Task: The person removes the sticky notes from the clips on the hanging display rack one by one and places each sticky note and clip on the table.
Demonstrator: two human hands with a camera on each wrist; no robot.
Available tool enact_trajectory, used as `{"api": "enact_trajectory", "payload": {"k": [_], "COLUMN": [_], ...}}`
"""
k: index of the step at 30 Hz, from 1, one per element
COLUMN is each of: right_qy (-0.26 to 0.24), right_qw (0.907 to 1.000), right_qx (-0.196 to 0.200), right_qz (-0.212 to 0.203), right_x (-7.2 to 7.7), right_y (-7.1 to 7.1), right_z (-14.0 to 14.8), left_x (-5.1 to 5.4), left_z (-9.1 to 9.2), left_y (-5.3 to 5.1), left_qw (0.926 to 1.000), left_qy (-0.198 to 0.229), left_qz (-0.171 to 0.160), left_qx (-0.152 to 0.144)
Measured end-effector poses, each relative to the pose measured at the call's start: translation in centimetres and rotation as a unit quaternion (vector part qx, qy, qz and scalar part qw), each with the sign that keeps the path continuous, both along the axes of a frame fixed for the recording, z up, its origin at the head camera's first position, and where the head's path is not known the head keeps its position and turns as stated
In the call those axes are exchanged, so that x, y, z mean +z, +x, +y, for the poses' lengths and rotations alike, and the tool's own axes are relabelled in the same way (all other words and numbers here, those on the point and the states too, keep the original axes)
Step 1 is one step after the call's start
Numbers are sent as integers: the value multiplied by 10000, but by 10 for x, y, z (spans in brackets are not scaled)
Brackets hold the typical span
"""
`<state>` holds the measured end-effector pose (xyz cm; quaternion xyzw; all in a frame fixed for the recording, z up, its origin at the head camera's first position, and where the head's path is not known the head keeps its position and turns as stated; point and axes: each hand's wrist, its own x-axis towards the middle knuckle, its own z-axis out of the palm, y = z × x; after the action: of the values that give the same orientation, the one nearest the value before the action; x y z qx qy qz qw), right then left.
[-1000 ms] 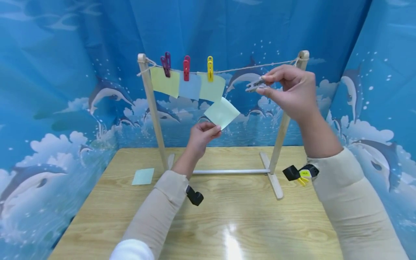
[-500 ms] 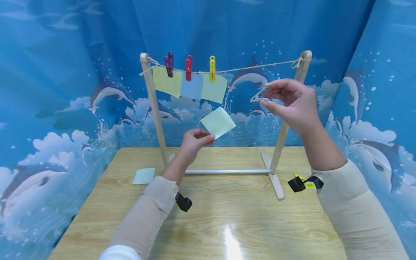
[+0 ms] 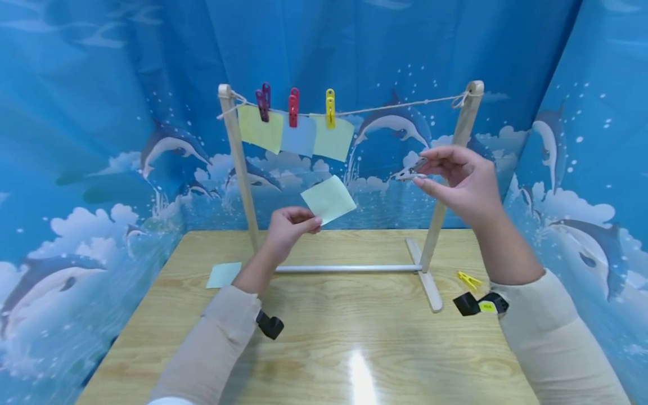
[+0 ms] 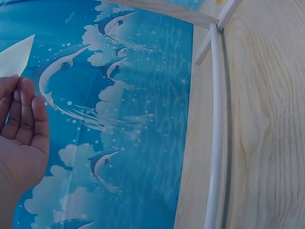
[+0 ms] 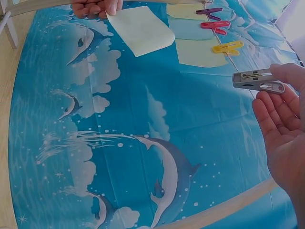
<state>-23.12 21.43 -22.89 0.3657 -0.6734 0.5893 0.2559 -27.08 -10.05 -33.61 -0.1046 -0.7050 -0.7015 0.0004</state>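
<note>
In the head view my left hand (image 3: 287,232) pinches a pale green square of paper (image 3: 330,200) by its lower corner, below the string. My right hand (image 3: 468,183) holds a grey clothespin (image 3: 411,170) between thumb and fingers, to the right of the paper and apart from it. On the string (image 3: 400,105) a purple clothespin (image 3: 263,103), a red one (image 3: 293,107) and a yellow one (image 3: 331,108) hold up a yellow paper (image 3: 259,132), a blue paper (image 3: 297,138) and a light green paper (image 3: 334,140). The right wrist view shows the grey clothespin (image 5: 257,80) side-on.
Two wooden posts, left (image 3: 240,163) and right (image 3: 458,140), carry the string. A white bar (image 3: 349,269) joins them low down. Another pale green paper (image 3: 224,275) lies on the table (image 3: 314,337) at left, and a yellow clothespin (image 3: 469,280) at right.
Both hands have come down away from the string, the left also moving leftward with its paper, the right with the grey clothespin. The yellow clothespin on the table is now uncovered.
</note>
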Motion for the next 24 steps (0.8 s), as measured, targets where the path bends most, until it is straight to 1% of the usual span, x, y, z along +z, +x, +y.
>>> {"api": "enact_trajectory", "payload": {"k": [3, 9, 12, 17, 24], "right_qy": [14, 201, 250, 266, -83], "right_qw": [10000, 9996, 9994, 9993, 9992], "right_qx": [33, -168, -166, -173, 103], "right_qz": [-48, -136, -158, -210, -383], "right_x": [-5, -15, -20, -28, -36], "right_y": [2, 8, 9, 11, 13], "right_z": [1, 3, 6, 11, 17], "left_x": [2, 6, 7, 5, 1], "left_z": [-3, -10, -15, -22, -35], "left_y": [4, 12, 16, 20, 27], "left_qw": [9999, 9993, 9987, 9973, 9975], "left_qy": [-158, -366, -450, -626, -458], "left_qz": [17, 22, 152, 332, 470], "left_qx": [-5, -85, -155, -204, -277]}}
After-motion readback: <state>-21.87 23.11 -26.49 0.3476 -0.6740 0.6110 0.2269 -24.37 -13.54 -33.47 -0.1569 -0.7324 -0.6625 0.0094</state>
